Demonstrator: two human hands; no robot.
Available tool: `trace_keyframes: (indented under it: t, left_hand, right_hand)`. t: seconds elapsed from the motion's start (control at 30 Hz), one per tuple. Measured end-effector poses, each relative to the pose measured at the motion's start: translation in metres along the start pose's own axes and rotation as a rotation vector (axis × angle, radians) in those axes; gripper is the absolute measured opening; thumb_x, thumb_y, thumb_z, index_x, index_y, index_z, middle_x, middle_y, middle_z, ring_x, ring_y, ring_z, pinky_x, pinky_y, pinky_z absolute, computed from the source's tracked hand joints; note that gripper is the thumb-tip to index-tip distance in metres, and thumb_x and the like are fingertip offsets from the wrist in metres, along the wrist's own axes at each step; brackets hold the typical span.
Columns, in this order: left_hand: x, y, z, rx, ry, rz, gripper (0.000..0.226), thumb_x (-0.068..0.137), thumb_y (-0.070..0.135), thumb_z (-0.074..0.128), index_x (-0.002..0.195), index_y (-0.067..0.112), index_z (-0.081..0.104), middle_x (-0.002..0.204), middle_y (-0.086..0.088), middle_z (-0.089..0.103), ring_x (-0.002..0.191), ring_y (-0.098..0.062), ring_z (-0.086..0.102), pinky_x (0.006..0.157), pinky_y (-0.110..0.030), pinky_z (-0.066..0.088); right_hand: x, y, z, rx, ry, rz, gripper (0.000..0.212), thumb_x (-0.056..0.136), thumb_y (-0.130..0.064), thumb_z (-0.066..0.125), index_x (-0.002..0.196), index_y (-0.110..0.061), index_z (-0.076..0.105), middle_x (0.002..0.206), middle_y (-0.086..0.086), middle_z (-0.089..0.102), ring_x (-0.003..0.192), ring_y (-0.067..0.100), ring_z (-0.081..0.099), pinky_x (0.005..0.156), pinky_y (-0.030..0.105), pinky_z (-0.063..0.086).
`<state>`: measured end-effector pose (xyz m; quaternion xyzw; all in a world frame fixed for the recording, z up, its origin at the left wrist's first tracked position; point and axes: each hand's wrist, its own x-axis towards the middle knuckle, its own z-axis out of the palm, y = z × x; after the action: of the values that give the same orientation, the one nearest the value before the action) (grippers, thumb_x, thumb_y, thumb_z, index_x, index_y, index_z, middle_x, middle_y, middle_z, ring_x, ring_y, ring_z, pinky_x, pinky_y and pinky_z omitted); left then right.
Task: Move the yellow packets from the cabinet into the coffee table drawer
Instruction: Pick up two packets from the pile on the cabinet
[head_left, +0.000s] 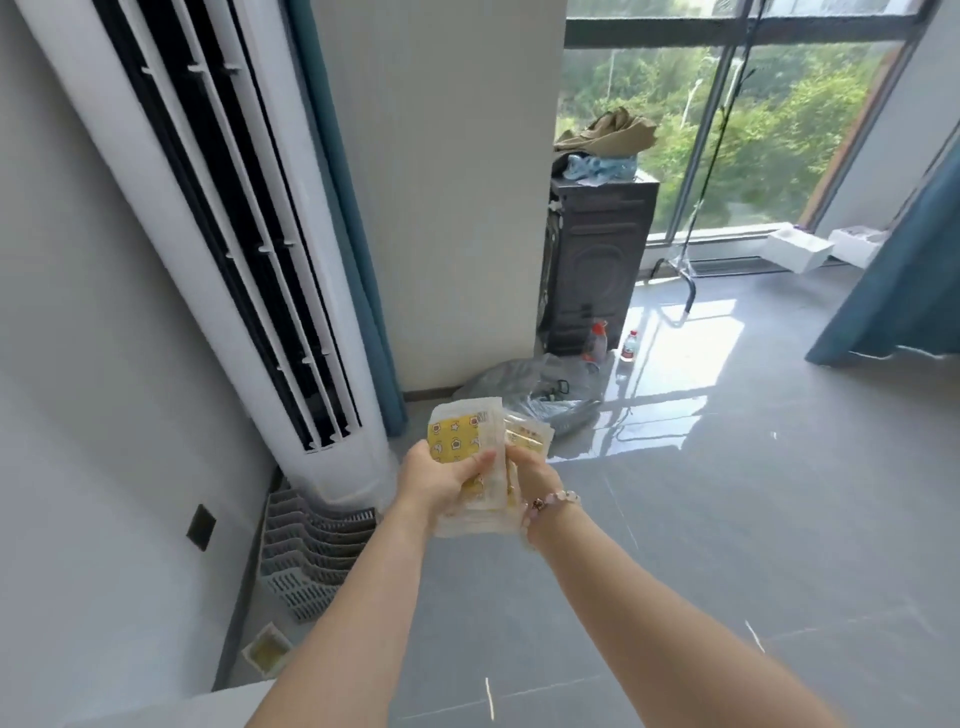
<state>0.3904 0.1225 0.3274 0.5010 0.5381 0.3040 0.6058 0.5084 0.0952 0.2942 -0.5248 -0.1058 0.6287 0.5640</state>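
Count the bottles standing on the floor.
2. The larger bottle, red-capped, stands at the foot of the dark cabinet, beside the grey plastic bag; the smaller bottle stands just right of it on the tiles. The bag could hide others.

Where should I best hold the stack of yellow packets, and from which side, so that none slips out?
Grip the yellow packets across their lower half, one hand from each side, as the left hand and right hand do now. They are flat pouches standing upright, so a thumb over the front should pinch them together.
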Motion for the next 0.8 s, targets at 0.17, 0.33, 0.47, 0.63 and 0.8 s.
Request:
trace_keyframes:
  t: [0.17, 0.33, 0.47, 0.63, 0.8]
  left_hand:
    - [-0.012, 0.003, 0.103, -0.069, -0.139, -0.097, 0.015, 0.08, 0.01, 0.074, 0.09, 0.004, 0.066, 0.086, -0.012, 0.068, 0.071, -0.025, 0.064, 0.073, -0.039, 0.054]
    - [-0.012, 0.0, 0.222, -0.047, -0.254, -0.106, 0.004, 0.085, 0.008, 0.069, 0.086, 0.008, 0.065, 0.078, -0.006, 0.065, 0.065, -0.019, 0.061, 0.053, -0.023, 0.05]
    - [-0.019, -0.002, 0.325, 0.033, -0.42, -0.152, 0.006, 0.087, 0.015, 0.068, 0.086, 0.01, 0.064, 0.078, -0.004, 0.062, 0.07, -0.019, 0.057, 0.062, -0.025, 0.043]
    - [-0.044, -0.008, 0.435, 0.149, -0.7, -0.248, 0.019, 0.089, 0.011, 0.064, 0.106, 0.005, 0.06, 0.081, -0.007, 0.063, 0.059, -0.017, 0.062, 0.047, -0.023, 0.046]
    - [-0.088, -0.025, 0.517, 0.303, -0.96, -0.255, 0.012, 0.087, 0.001, 0.063, 0.099, 0.003, 0.06, 0.075, -0.011, 0.065, 0.048, -0.016, 0.065, 0.041, -0.025, 0.051]
  right_hand:
    - [-0.035, -0.039, -0.093, 0.153, 0.341, -0.045, 0.075, 0.055, -0.047, 0.088, 0.111, -0.004, 0.064, 0.104, 0.015, 0.07, 0.091, 0.034, 0.069, 0.073, 0.047, 0.058]
    - [-0.072, -0.081, -0.228, 0.111, 0.687, -0.125, 0.061, 0.075, -0.04, 0.077, 0.115, 0.001, 0.058, 0.108, 0.01, 0.064, 0.099, 0.028, 0.063, 0.074, 0.034, 0.05]
    - [-0.114, -0.102, -0.335, 0.157, 0.849, -0.172, 0.063, 0.077, -0.04, 0.075, 0.122, 0.0, 0.057, 0.115, 0.014, 0.065, 0.095, 0.026, 0.062, 0.061, 0.027, 0.046]
    - [-0.173, -0.112, -0.434, 0.232, 1.015, -0.216, 0.075, 0.075, -0.048, 0.073, 0.132, -0.004, 0.051, 0.123, 0.014, 0.06, 0.1, 0.027, 0.061, 0.065, 0.029, 0.045]
    - [-0.226, -0.09, -0.493, 0.341, 1.177, -0.182, 0.081, 0.08, -0.046, 0.07, 0.142, -0.005, 0.038, 0.136, 0.013, 0.05, 0.112, 0.028, 0.053, 0.073, 0.031, 0.039]
